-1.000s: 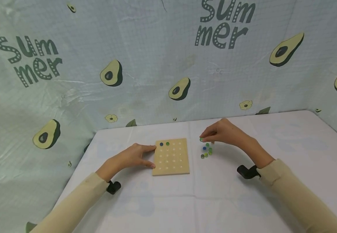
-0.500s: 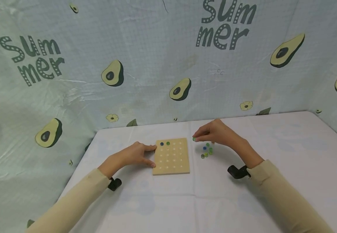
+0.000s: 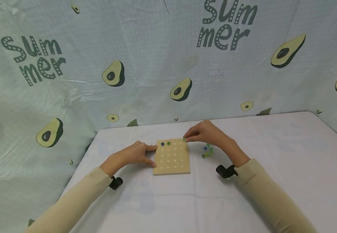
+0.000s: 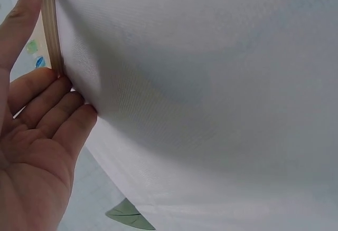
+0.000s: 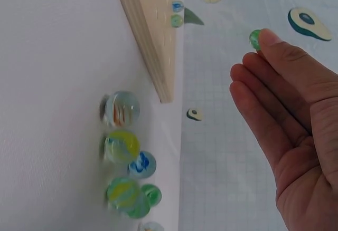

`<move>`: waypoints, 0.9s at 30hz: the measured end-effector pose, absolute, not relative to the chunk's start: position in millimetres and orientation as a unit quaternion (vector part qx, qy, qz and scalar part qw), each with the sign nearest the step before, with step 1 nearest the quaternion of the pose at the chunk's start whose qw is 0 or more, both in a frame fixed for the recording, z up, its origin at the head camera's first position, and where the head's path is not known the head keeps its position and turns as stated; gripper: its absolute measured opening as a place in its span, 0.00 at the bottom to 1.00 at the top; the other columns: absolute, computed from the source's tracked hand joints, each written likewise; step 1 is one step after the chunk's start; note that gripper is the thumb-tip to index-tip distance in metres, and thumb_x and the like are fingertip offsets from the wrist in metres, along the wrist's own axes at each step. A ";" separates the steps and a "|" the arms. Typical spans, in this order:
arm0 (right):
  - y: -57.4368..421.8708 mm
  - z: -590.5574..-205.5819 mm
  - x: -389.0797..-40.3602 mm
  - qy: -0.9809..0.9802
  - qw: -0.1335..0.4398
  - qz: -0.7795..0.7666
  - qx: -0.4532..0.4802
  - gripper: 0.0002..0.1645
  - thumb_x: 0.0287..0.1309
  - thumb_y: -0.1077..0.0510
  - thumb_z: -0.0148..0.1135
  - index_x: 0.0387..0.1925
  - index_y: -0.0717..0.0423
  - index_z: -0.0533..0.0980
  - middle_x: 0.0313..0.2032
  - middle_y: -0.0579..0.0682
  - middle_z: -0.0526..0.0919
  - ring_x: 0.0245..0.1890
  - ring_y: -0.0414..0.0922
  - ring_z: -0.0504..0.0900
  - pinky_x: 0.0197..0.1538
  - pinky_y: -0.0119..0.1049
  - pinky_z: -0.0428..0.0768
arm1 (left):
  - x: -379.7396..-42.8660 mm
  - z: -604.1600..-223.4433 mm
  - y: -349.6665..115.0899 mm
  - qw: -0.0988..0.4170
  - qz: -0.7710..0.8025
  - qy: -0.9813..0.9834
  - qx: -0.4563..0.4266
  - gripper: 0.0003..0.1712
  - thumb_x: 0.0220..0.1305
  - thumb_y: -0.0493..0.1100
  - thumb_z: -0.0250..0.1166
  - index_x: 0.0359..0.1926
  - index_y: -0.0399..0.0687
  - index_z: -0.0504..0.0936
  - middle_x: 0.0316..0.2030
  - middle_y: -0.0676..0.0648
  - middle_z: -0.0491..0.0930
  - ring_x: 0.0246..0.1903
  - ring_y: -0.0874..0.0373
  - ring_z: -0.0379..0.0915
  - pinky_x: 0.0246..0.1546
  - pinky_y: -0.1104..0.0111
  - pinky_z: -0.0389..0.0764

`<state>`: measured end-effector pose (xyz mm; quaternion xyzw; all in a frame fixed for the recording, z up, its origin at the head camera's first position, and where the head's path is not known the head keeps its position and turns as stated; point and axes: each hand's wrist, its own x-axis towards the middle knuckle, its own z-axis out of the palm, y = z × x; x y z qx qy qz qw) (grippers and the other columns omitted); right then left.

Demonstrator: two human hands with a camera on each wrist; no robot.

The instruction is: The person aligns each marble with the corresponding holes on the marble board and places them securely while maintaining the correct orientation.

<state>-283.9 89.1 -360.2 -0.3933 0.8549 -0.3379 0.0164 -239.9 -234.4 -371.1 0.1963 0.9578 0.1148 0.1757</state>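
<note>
A square wooden board [image 3: 171, 165] with rows of small hollows lies on the table. A blue marble [image 3: 162, 144] and a green marble [image 3: 168, 143] sit in its far-left hollows. My left hand [image 3: 133, 155] rests against the board's left edge, thumb near the front corner and fingers farther back. Between thumb and fingertips, my right hand [image 3: 207, 132] pinches another green marble [image 5: 254, 40], held above the board's far-right corner. Right of the board lie several loose glass marbles, among them a clear one with orange streaks [image 5: 122, 108] and a yellow-swirled one [image 5: 122, 146].
A white cloth covers the table [image 3: 168, 207]. Behind it hangs a pale curtain [image 3: 145, 42] printed with avocados and lettering. Each wrist carries a black camera, one on the left wrist [image 3: 116, 183] and one on the right wrist [image 3: 226, 171].
My right hand has moved left with the green marble, from above the loose marbles to the board's far-right corner. The left hand stays at the board's edge.
</note>
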 end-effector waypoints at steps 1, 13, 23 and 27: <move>87.4 -360.2 -284.0 0.855 0.014 -0.336 -0.395 0.10 0.61 0.52 0.73 0.42 0.49 0.90 0.38 0.41 0.90 0.37 0.35 0.87 0.41 0.34 0.85 | -239.9 -371.5 -234.7 0.175 0.116 0.958 0.196 0.51 0.51 0.61 0.79 0.72 0.48 0.71 0.70 0.40 0.69 0.69 0.50 0.67 0.64 0.54 0.74; 66.2 -362.4 -287.7 0.855 0.015 -0.337 -0.395 0.10 0.61 0.51 0.73 0.43 0.48 0.90 0.39 0.40 0.90 0.38 0.34 0.86 0.40 0.32 0.83 | -240.4 -374.3 -236.3 0.170 0.124 0.959 0.190 0.51 0.51 0.60 0.79 0.72 0.47 0.71 0.70 0.41 0.69 0.68 0.52 0.68 0.63 0.55 0.75; 51.3 -365.5 -292.1 0.859 0.031 -0.350 -0.373 0.11 0.62 0.50 0.72 0.44 0.48 0.90 0.41 0.41 0.90 0.40 0.35 0.86 0.43 0.33 0.83 | -240.3 -373.1 -235.8 0.169 0.122 0.957 0.202 0.50 0.52 0.61 0.78 0.72 0.47 0.71 0.70 0.42 0.69 0.65 0.55 0.69 0.61 0.58 0.76; 49.5 -368.8 -294.9 0.863 0.037 -0.357 -0.355 0.11 0.62 0.50 0.72 0.44 0.48 0.90 0.42 0.41 0.90 0.42 0.37 0.86 0.44 0.35 0.84 | -239.2 -370.0 -235.0 0.170 0.118 0.958 0.201 0.50 0.51 0.61 0.78 0.72 0.46 0.71 0.69 0.42 0.69 0.69 0.50 0.66 0.64 0.56 0.74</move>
